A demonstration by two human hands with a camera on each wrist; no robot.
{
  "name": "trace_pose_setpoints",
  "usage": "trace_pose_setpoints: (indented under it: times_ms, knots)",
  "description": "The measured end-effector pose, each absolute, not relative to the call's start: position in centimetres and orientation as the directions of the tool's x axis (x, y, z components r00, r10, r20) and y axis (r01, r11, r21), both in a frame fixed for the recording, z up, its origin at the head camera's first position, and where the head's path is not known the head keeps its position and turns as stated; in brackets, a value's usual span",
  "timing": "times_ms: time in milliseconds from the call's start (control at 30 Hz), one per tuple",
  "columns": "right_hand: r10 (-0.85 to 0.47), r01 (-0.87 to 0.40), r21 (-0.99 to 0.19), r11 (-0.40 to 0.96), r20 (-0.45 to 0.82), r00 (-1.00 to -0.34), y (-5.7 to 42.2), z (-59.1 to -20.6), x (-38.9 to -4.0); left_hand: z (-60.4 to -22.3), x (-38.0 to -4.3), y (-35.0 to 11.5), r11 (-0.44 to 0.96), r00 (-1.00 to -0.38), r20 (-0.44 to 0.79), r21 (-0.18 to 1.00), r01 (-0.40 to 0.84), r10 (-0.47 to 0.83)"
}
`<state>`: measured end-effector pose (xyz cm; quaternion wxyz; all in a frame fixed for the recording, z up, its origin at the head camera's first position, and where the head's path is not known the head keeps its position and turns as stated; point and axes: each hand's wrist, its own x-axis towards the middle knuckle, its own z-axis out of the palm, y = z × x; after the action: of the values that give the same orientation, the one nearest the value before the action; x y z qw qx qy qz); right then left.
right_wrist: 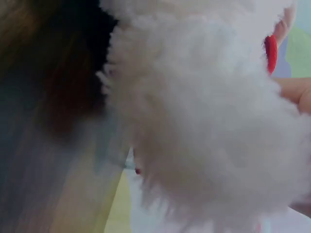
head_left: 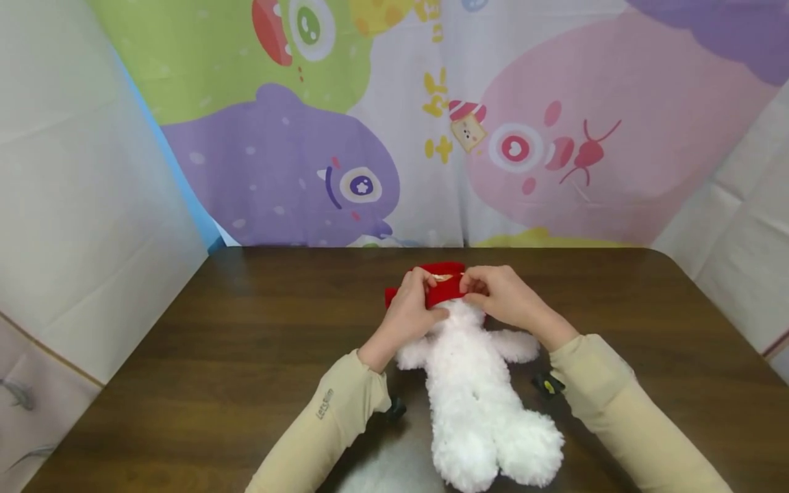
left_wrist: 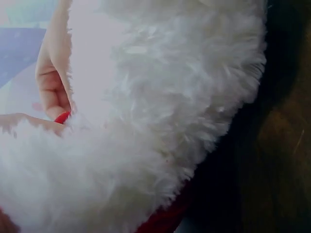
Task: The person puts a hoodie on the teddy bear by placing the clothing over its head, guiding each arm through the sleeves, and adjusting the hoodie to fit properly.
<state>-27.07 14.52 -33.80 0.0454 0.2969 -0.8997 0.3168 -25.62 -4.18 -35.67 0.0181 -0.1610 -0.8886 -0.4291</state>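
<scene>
A fluffy white plush toy [head_left: 471, 383] lies stretched out on the table, its legs toward me and its arms spread. At its far end is a red cloth piece [head_left: 445, 293] with a strip of gold trim, covering the head area. My left hand [head_left: 409, 305] pinches the left side of this cloth. From the right, my right hand [head_left: 502, 294] pinches the cloth's other side with thumb and fingers, close to the left hand. White fur [left_wrist: 160, 82] fills most of the left wrist view, and a plush limb [right_wrist: 194, 111] most of the right wrist view.
The brown wooden table [head_left: 246, 356] extends around the toy. Behind it hangs a cartoon-print curtain [head_left: 425, 205], with pale sheets at both sides. Small dark devices [head_left: 548, 385] sit under the wrists, beside the toy.
</scene>
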Motion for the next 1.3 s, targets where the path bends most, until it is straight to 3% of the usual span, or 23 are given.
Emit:
trace_pose_setpoints:
  times_ms: [267, 367, 833, 1100, 1300]
  knots:
    - [-0.648, -0.639, -0.508, 0.578, 0.191, -0.738, 14.4, -34.2, -25.5, -36.0, -25.3, -4.0, 0.622, -0.949, 0.222, 0.717, 0.315, 0.225]
    - [-0.654, -0.64, -0.503, 0.582, 0.178, -0.735, 14.3, -34.3, -25.1, -36.1, -25.3, -4.2, 0.611, -0.945, 0.228, 0.721, 0.327, 0.236]
    - [-0.634, -0.574, -0.604, 0.552, 0.143, -0.76, 14.8, -35.1, -24.2, -36.9, -25.3, -6.6, 0.549, -0.912, 0.192, 0.746, 0.376, 0.363]
    - [-0.509, -0.509, -0.596, 0.621, 0.187, -0.84, 14.1, -35.6, -23.5, -36.0, -25.0, -6.8, 0.62, -0.875, 0.189, 0.639, 0.455, 0.447]
    - [-0.46, -0.516, -0.535, 0.669, 0.248, -0.853, 13.5, -35.8, -23.2, -35.3, -24.6, -6.7, 0.665, -0.822, 0.145, 0.519, 0.538, 0.551]
